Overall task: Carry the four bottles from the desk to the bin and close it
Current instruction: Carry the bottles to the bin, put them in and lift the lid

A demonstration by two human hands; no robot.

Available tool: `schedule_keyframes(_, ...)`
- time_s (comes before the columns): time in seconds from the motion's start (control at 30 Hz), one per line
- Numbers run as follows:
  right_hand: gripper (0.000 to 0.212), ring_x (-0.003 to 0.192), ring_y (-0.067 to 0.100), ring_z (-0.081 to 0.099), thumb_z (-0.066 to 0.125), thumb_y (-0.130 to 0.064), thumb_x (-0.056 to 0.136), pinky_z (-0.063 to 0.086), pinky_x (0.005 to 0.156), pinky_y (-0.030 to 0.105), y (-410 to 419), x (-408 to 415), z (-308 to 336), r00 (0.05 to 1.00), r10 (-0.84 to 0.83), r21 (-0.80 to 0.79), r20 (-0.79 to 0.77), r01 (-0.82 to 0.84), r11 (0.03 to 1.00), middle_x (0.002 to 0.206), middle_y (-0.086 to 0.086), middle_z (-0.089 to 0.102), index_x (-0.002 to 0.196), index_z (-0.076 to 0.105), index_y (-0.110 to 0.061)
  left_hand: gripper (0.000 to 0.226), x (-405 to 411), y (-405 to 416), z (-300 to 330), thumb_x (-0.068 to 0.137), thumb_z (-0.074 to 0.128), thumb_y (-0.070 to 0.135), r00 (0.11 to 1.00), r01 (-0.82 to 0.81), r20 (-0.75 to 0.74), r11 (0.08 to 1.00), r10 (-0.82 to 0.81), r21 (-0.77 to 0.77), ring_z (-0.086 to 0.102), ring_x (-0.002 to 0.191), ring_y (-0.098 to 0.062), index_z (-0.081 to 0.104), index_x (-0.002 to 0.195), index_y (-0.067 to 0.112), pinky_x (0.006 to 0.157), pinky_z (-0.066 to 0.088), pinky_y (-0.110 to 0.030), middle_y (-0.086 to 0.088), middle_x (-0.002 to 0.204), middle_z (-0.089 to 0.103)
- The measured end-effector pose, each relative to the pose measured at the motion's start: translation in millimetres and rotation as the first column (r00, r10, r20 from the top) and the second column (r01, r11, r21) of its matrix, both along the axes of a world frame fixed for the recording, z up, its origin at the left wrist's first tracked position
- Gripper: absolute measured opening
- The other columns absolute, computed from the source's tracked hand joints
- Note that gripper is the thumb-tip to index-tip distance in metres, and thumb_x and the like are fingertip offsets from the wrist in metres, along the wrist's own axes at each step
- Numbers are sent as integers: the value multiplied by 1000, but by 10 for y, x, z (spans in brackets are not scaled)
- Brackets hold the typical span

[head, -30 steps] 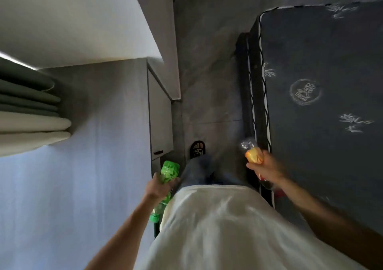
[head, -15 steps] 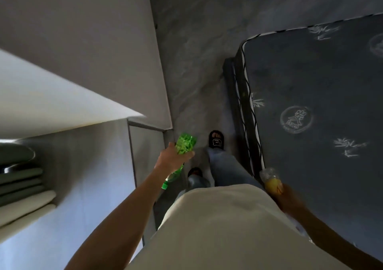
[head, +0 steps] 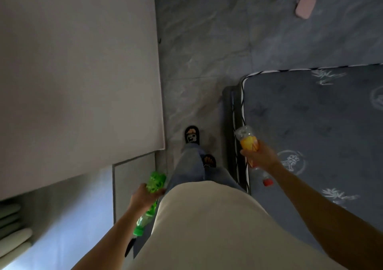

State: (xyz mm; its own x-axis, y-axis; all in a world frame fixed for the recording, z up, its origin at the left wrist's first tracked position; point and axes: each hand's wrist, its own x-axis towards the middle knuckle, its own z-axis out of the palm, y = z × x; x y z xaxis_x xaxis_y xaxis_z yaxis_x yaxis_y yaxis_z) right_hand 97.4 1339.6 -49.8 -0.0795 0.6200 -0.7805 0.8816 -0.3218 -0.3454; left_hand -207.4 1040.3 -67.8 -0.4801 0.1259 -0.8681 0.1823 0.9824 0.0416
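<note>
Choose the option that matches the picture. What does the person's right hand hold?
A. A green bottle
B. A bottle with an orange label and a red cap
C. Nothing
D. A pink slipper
B: the right hand grips a bottle with an orange label and a red cap at its lower end, held over the mattress edge; the green bottle is in the left hand.

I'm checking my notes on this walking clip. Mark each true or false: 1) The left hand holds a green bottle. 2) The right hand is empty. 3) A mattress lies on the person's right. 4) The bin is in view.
1) True: the left hand grips the green bottle.
2) False: the right hand holds an orange-labelled bottle with a red cap.
3) True: the mattress lies to the right.
4) False: no bin shows, only grey floor ahead.
</note>
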Motion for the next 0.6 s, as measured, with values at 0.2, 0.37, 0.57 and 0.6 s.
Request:
schedule_keyframes(0.2, 57, 97, 32, 67, 78, -48, 76, 57, 88, 54, 862, -594, -144, 1000, 13, 8, -13, -13, 1000, 105, 10, 66, 120, 54, -21, 69, -407, 671, -78, 79, 76, 59, 995, -93, 24, 996, 93, -14, 68, 87, -32, 60, 120, 5, 75, 56, -37, -18, 106, 71)
schedule_keyframes(0.37, 43, 87, 27, 65, 80, -41, 76, 53, 79, 42, 1221, -784, -202, 999, -24, -8, 30, 24, 1000, 97, 7, 66, 108, 57, -24, 74, -862, 1651, -70, 73, 82, 59, 994, -103, 38, 994, 102, 29, 68, 94, -30, 60, 122, 7, 79, 54, -34, -18, 112, 70)
schedule_keyframes(0.57, 26, 59, 6, 57, 78, -41, 77, 39, 53, 23, 1530, -686, -165, 991, -82, -8, 103, 83, 996, 68, -4, 62, 81, 57, -26, 80, -1288, 3143, 87, 73, 77, 63, 997, 45, 51, 975, -58, 218, 64, 100, -29, 53, 129, 12, 80, 51, -34, -12, 119, 64)
schedule_keyframes(0.6, 30, 60, 5, 56, 78, -43, 77, 37, 53, 22, 1594, -673, -158, 988, -103, -17, 111, 106, 994, 68, -7, 60, 84, 54, -27, 78, -1341, 3404, 117, 71, 76, 65, 996, 60, 56, 965, -77, 257, 64, 96, -27, 53, 127, 16, 77, 51, -33, -10, 115, 65)
